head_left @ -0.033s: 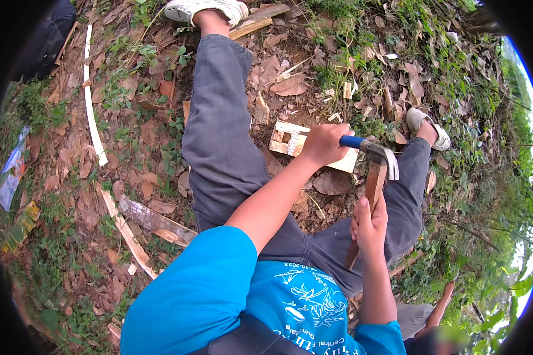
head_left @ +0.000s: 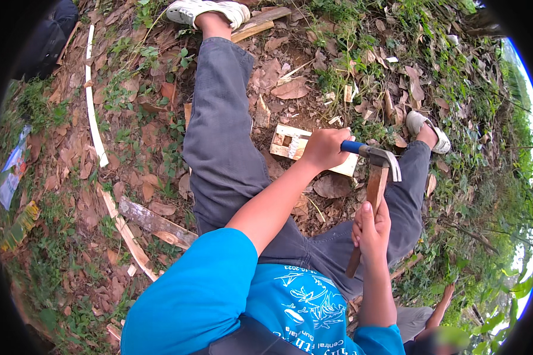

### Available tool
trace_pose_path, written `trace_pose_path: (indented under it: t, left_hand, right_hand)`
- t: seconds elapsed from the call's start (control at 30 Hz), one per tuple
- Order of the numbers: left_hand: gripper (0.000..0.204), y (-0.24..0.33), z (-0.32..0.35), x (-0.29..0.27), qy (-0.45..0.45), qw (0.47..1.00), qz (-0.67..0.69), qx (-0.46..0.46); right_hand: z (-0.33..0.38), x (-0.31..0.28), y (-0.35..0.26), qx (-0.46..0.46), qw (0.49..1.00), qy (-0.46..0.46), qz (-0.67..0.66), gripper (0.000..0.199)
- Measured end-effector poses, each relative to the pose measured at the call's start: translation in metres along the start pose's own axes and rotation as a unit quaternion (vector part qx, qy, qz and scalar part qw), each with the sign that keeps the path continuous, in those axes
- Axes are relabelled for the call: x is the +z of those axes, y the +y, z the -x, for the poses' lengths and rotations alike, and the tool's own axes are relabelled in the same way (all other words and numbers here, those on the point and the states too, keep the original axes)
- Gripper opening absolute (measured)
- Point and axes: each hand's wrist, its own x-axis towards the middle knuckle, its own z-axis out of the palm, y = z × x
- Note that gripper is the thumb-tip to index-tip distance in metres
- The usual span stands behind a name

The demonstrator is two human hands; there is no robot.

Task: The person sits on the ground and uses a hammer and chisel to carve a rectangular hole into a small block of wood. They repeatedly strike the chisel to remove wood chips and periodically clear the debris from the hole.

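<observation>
My left hand (head_left: 327, 149) is closed around the blue grip of a claw hammer (head_left: 387, 161), whose metal head points to the right. In my right hand (head_left: 372, 228) is a narrow, flat strip of brown wood (head_left: 377, 186), held slantwise. Its upper end meets the underside of the hammer head; whether they press together I cannot tell. Beyond my left hand a pale wooden block (head_left: 283, 148) with a square hole lies on the ground between my legs, partly hidden by that hand.
Long pale wood strips (head_left: 93, 112) and a bark-covered slat (head_left: 160, 222) lie on the left among dry leaves. A dark bag (head_left: 44, 41) sits at the far left, a plastic wrapper (head_left: 12, 171) below it. Another person's arm (head_left: 441, 305) shows at the lower right.
Both hands keep their holds. The wood strip has slid slightly downward in the picture along with my right hand; the whole view has shifted a little.
</observation>
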Motion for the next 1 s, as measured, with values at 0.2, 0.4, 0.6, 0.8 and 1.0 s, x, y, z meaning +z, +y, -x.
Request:
trace_pose_path:
  t: [0.2, 0.4, 0.6, 0.8, 1.0]
  left_hand:
    - [0.022, -0.007, -0.002, -0.002, 0.020, 0.999, 0.027, -0.016]
    - [0.023, -0.005, -0.004, -0.004, 0.000, 1.000, 0.003, -0.013]
    - [0.024, -0.006, -0.002, -0.005, -0.010, 1.000, 0.011, -0.013]
    - [0.022, -0.007, -0.002, -0.002, -0.018, 1.000, -0.010, -0.007]
    - [0.022, -0.006, 0.000, -0.002, -0.016, 1.000, -0.013, -0.010]
  right_hand:
    - [0.015, 0.004, -0.052, -0.241, 0.955, 0.083, -0.148, 0.054]
    - [-0.011, -0.002, -0.005, 0.003, 0.999, 0.031, -0.020, 0.042]
    - [0.005, -0.008, -0.055, -0.250, 0.932, 0.171, -0.199, 0.051]
    - [-0.006, 0.002, 0.004, 0.033, 0.999, 0.003, -0.027, 0.047]
    - [-0.001, -0.005, -0.034, -0.199, 0.957, 0.135, -0.165, 0.048]
